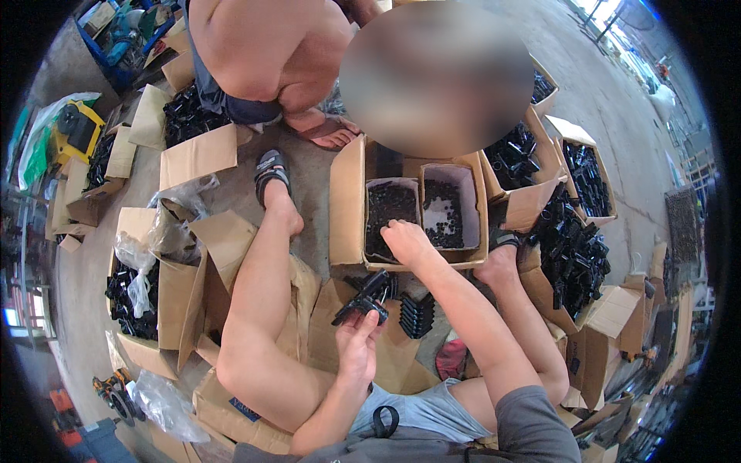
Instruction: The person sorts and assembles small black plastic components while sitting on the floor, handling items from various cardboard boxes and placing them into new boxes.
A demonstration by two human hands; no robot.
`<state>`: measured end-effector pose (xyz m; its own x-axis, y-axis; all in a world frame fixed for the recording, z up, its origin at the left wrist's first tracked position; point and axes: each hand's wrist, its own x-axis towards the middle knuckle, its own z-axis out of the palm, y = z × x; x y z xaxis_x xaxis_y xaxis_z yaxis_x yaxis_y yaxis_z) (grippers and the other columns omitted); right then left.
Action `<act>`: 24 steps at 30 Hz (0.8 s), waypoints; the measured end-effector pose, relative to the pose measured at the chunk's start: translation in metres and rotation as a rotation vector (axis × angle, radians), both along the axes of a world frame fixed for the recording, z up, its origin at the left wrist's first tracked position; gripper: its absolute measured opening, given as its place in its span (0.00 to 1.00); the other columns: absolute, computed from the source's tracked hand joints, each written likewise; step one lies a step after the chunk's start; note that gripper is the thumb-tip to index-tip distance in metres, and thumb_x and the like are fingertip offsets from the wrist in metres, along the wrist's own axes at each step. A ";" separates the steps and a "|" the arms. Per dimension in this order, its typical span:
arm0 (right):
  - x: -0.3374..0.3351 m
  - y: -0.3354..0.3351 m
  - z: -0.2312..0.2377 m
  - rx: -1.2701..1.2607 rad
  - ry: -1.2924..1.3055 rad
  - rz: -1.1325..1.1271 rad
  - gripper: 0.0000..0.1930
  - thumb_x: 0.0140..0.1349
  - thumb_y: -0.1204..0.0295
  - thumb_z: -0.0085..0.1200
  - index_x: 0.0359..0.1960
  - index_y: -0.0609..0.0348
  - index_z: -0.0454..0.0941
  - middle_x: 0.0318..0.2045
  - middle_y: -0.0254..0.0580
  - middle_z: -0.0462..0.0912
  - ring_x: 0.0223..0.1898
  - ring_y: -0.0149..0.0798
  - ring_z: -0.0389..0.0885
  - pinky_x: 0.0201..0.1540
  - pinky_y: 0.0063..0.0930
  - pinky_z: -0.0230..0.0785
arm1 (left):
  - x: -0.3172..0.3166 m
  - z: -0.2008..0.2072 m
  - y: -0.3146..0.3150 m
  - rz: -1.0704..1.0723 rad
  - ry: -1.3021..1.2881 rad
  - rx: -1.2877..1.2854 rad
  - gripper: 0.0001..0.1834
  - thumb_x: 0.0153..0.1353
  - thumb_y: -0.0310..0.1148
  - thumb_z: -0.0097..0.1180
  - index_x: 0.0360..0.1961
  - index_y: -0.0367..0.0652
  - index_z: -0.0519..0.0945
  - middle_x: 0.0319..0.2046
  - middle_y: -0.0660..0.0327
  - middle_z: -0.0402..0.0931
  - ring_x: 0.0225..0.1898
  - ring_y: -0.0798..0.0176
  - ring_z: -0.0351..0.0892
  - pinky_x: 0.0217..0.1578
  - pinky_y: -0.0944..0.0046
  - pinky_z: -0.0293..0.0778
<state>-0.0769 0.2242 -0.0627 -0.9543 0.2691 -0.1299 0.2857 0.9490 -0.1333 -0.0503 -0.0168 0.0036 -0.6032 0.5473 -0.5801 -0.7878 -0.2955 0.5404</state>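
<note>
My left hand (358, 346) is closed around a black bracket-like part (363, 301), held up in front of my lap. Out ahead, my right hand (407, 242) dips its bent fingers into the left tray (368, 204) of small black pieces; whatever the fingertips hold is hidden. Beside it sits a second tray (475, 202), its small black pieces (442, 220) scattered over a pale bottom. Both trays are inside an open cardboard box (348, 204). Between my knees, a neat stack of black parts (417, 316) rests on cardboard, near the held part.
Boxes full of black parts (575, 255) stand at my right, with another box (166, 297) at my left. Across from me another person (266, 46) sits close to the tray box. A cordless drill (116, 390) lies on the floor at the lower left.
</note>
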 end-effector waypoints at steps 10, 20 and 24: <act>0.033 0.002 0.025 -0.180 0.491 -0.185 0.05 0.58 0.77 0.59 0.35 0.62 0.79 0.35 0.50 0.82 0.42 0.54 0.82 0.48 0.43 0.75 | 0.000 -0.008 -0.001 -0.019 -0.010 0.092 0.16 0.67 0.27 0.61 0.55 0.38 0.77 0.49 0.57 0.81 0.50 0.62 0.81 0.56 0.60 0.79; 0.104 -0.117 0.118 -1.288 0.866 -0.651 0.09 0.63 0.81 0.62 0.44 0.66 0.83 0.37 0.41 0.88 0.37 0.28 0.84 0.42 0.22 0.76 | 0.004 -0.006 0.000 -0.109 0.008 0.169 0.21 0.63 0.31 0.66 0.56 0.41 0.77 0.53 0.58 0.80 0.56 0.61 0.79 0.62 0.54 0.74; 0.117 -0.126 0.103 -1.140 0.901 -0.639 0.07 0.61 0.80 0.64 0.41 0.65 0.85 0.33 0.40 0.88 0.33 0.27 0.84 0.38 0.22 0.75 | 0.005 0.000 0.001 -0.143 0.038 0.200 0.21 0.61 0.31 0.68 0.55 0.42 0.78 0.53 0.59 0.81 0.54 0.61 0.80 0.62 0.54 0.74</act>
<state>0.0398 0.0983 0.0400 -0.5993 0.8004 -0.0138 0.0192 -0.0029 -0.9998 -0.0449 -0.0157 0.0039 -0.5302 0.7305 -0.4303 -0.8098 -0.2861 0.5122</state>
